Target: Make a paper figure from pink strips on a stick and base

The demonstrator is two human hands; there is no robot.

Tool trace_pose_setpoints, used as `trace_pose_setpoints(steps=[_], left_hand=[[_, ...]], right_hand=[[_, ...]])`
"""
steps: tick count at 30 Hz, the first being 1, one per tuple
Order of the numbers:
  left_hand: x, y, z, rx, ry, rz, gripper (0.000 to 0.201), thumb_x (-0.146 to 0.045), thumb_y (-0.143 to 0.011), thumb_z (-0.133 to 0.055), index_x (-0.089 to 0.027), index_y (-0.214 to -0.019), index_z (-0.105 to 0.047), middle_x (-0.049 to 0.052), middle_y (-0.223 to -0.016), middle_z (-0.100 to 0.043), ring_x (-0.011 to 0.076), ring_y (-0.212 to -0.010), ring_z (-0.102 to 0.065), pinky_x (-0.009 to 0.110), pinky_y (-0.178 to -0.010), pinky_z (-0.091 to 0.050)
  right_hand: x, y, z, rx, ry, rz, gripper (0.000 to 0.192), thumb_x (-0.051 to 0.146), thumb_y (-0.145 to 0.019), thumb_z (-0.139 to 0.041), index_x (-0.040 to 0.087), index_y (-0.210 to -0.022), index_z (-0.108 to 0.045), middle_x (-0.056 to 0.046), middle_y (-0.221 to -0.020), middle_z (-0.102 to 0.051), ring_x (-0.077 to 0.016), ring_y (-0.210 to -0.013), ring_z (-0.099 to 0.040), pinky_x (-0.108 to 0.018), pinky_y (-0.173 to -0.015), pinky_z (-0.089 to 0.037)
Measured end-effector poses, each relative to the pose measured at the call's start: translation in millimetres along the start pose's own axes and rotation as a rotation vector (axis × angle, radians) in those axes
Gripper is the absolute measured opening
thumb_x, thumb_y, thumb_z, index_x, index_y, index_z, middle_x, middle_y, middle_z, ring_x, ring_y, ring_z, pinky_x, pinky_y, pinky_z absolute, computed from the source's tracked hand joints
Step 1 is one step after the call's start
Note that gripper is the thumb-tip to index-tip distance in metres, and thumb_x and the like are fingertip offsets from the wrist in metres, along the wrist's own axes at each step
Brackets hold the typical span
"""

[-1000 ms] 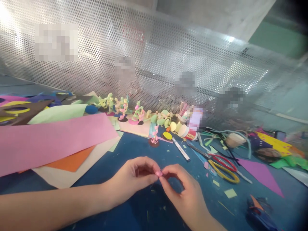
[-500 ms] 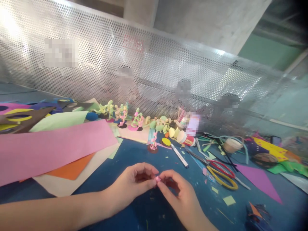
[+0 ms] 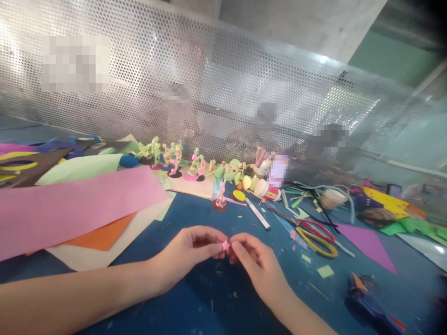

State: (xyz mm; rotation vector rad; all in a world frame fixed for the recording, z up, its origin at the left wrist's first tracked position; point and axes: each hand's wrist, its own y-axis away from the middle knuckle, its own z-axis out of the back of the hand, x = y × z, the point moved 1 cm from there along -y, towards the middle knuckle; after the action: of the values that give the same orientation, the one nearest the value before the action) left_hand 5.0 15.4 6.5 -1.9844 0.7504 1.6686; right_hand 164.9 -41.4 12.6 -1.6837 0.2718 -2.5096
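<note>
A tiny pink folded paper star [image 3: 226, 245] is pinched between my two hands, above the dark blue tabletop. The fingertips of my left hand [image 3: 195, 246] close on its left side. My right hand [image 3: 254, 258] grips its right side with thumb and forefinger. Just beyond the hands stands a pink paper spiral [image 3: 221, 193] on a round brown base. A white marker pen [image 3: 258, 214] lies to the right of it, by a yellow disc [image 3: 239, 196].
Two pairs of scissors [image 3: 316, 237] lie at the right, near paper scraps and a purple sheet [image 3: 366, 244]. Large pink paper [image 3: 77, 204] covers the left side. Several small paper figures [image 3: 174, 163] line the back, before a perforated metal screen [image 3: 216, 93]. A glue bottle [image 3: 268, 190] lies on its side.
The star has turned in my fingers, so its points now show. My right thumb has shifted across it. The whole view has tilted slightly downward.
</note>
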Motion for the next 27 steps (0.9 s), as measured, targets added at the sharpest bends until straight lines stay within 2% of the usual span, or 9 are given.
trace_pose_setpoints(steps=[4,8,12,18,22,24,27], left_hand=[[2,-2,0.7,-0.015,0.049,0.031,0.022,-0.032,-0.072,-0.064,-0.015,-0.087,-0.065,0.005,-0.084,-0.065,0.0153,-0.080,-0.056,0.027,-0.077,-0.042],[3,-2,0.8,-0.020,0.061,0.027,0.022,-0.032,-0.072,-0.064,-0.015,-0.087,-0.064,0.005,-0.087,-0.065,0.0157,-0.081,-0.056,0.027,-0.077,-0.041],[1,-2,0.6,-0.015,0.028,0.008,0.019,-0.030,-0.073,-0.063,-0.015,-0.084,-0.064,0.004,-0.084,-0.064,0.0152,-0.081,-0.055,0.026,-0.077,-0.040],[2,-1,0.9,0.006,0.023,-0.009,0.015,-0.026,-0.073,-0.064,-0.014,-0.082,-0.064,0.004,-0.082,-0.063,0.0149,-0.081,-0.055,0.026,-0.078,-0.040],[2,-1,-0.1,-0.012,0.023,-0.001,0.020,-0.028,-0.075,-0.059,-0.014,-0.090,-0.062,0.005,-0.085,-0.064,0.0158,-0.081,-0.057,0.028,-0.078,-0.042],[-3,-3,2.6,-0.043,-0.032,-0.026,0.021,-0.029,-0.077,-0.057,-0.015,-0.092,-0.061,0.005,-0.083,-0.064,0.0159,-0.080,-0.058,0.028,-0.077,-0.044],[-20,-16,14.0,-0.119,-0.221,-0.141,0.021,-0.031,-0.076,-0.057,-0.016,-0.090,-0.060,0.003,-0.079,-0.064,0.0151,-0.078,-0.059,0.028,-0.076,-0.045]], right_hand=[[-3,2,2,-0.045,0.050,0.063,0.016,0.028,-0.084,-0.048,0.020,-0.094,-0.056,-0.002,-0.080,-0.062,-0.0129,-0.071,-0.061,-0.022,-0.065,-0.051],[0,2,0,-0.037,0.076,0.178,0.027,0.021,-0.078,-0.056,0.022,-0.104,-0.052,-0.001,-0.084,-0.059,-0.0118,-0.073,-0.060,-0.024,-0.072,-0.052],[3,2,-1,0.011,0.146,0.214,0.020,0.019,-0.079,-0.054,0.022,-0.098,-0.057,-0.001,-0.086,-0.061,-0.0124,-0.075,-0.059,-0.025,-0.072,-0.052],[4,2,-1,0.001,0.119,0.179,0.011,0.021,-0.082,-0.051,0.021,-0.091,-0.057,-0.002,-0.085,-0.061,-0.0129,-0.078,-0.060,-0.026,-0.074,-0.051],[0,-1,2,-0.022,0.136,0.199,0.011,0.020,-0.082,-0.051,0.022,-0.090,-0.058,-0.002,-0.087,-0.060,-0.0132,-0.081,-0.059,-0.025,-0.074,-0.051],[-2,-4,5,-0.049,0.167,0.217,0.011,0.020,-0.081,-0.051,0.021,-0.090,-0.058,-0.003,-0.090,-0.059,-0.0142,-0.082,-0.058,-0.026,-0.073,-0.050],[-5,-8,11,-0.050,0.282,0.171,0.010,0.022,-0.080,-0.052,0.021,-0.088,-0.058,-0.003,-0.088,-0.060,-0.0145,-0.076,-0.058,-0.026,-0.070,-0.050]])
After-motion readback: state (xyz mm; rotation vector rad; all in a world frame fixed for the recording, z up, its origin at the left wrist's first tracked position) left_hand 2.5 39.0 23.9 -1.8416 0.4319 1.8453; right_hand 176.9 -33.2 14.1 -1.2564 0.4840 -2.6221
